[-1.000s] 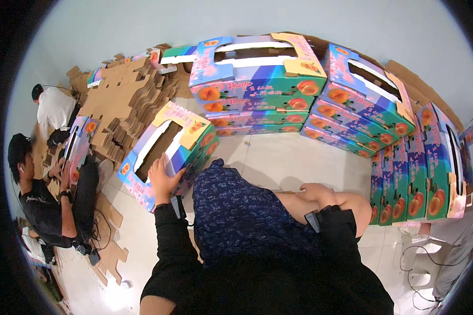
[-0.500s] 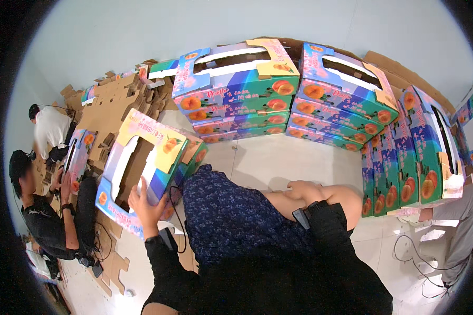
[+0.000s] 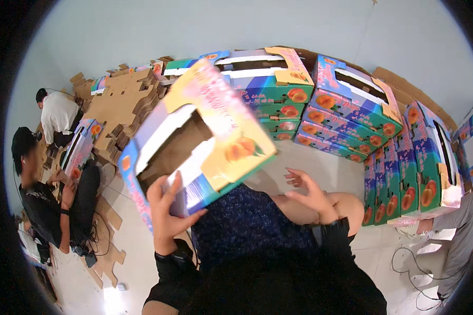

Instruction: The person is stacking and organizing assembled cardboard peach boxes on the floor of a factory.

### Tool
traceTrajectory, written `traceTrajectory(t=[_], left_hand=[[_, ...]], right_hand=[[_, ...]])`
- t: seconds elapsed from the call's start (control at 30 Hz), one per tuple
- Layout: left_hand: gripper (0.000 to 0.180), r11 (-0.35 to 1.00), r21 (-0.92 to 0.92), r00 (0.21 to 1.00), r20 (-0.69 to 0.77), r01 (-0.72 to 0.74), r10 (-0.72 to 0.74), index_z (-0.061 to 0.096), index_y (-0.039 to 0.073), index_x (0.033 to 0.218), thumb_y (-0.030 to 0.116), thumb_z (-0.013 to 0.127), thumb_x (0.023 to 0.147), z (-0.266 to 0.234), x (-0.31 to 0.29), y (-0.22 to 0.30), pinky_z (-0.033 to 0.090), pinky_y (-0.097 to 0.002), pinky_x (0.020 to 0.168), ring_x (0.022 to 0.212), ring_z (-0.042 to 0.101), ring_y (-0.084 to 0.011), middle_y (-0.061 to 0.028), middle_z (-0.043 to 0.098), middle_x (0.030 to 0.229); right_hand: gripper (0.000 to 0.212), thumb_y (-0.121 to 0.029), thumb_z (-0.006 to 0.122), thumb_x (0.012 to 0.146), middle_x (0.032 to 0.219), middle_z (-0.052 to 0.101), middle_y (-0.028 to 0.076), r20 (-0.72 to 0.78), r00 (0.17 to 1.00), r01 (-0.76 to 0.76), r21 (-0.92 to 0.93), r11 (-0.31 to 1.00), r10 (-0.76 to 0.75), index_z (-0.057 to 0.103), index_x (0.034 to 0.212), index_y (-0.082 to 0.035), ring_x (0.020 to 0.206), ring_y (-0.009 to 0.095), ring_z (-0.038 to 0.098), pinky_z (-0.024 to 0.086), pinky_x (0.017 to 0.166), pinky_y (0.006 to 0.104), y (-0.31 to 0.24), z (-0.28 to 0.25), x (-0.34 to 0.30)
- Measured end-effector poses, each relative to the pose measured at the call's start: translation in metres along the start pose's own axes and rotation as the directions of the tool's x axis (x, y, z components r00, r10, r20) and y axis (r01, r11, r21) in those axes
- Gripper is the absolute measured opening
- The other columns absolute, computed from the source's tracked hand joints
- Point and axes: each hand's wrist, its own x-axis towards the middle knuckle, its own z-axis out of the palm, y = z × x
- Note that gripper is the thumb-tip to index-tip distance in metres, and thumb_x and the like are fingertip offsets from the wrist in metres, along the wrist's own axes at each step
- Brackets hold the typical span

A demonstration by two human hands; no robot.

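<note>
Wears a dark blue cloth skirt with tiny pale flowers (image 3: pixel 252 226) over the lap. With the left hand (image 3: pixel 168 212), grasps a big, bright cardboard box with a yellow, pink, blue and green peach print and a long hole in its top (image 3: pixel 199 165): fingers by the near edge of the hole, thumb along the outer side. Has nothing in the right grip: right hand (image 3: pixel 311 197) spread loose above the bare knee, apart from the box. Holds the box tipped in the air, over the left side of the lap.

Seems to be at the step of handling one folded-up box, one-handed. Looks to call next for a firm left hold, perhaps with right-hand help at the yellow end.

Past the box, on the shiny, pale tile floor (image 3: pixel 278 168): a left stack of matching peach-print boxes (image 3: pixel 284 107), a middle stack (image 3: pixel 347 118) and a right stack (image 3: pixel 404 178). Off to the left, a person in black clothes (image 3: pixel 43 205), hands at another peach-print box (image 3: pixel 81 147). Farther back, a heap of flat brown cardboard sheets (image 3: pixel 118 107), a person in a white top (image 3: pixel 60 113), and a plain, pale blue wall (image 3: pixel 194 26).
</note>
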Motion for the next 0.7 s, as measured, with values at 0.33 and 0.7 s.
traceTrajectory(t=[0.33, 0.7], left_hand=[[0.075, 0.908, -0.218, 0.912, 0.131, -0.357, 0.39, 0.063, 0.018, 0.124, 0.037, 0.085, 0.055, 0.036, 0.025, 0.072, 0.036, -0.0446, 0.087, 0.1, 0.05, -0.0318, -0.0131, 0.052, 0.112], [0.066, 0.872, -0.285, 0.838, 0.274, -0.397, 0.472, 0.062, 0.025, 0.126, 0.042, 0.079, 0.064, 0.072, 0.018, 0.085, 0.033, -0.0488, 0.096, 0.107, 0.051, -0.0346, -0.0151, 0.053, 0.12]], right_hand=[[0.105, -0.048, 0.075, 0.072, 0.154, 0.023, 0.007, -0.164, 0.986, 0.089, 0.688, 0.72, 0.034, 0.016, 0.151, -0.012, 0.143, 0.027, 0.02, 0.017, 0.116, 0.0473, -0.063, 0.082, -0.076], [0.063, -0.034, 0.063, 0.088, 0.137, 0.045, 0.007, -0.432, 0.874, 0.245, 0.786, 0.567, 0.222, 0.037, 0.139, -0.007, 0.128, 0.023, 0.043, 0.032, 0.109, 0.0438, -0.029, 0.099, -0.073]])
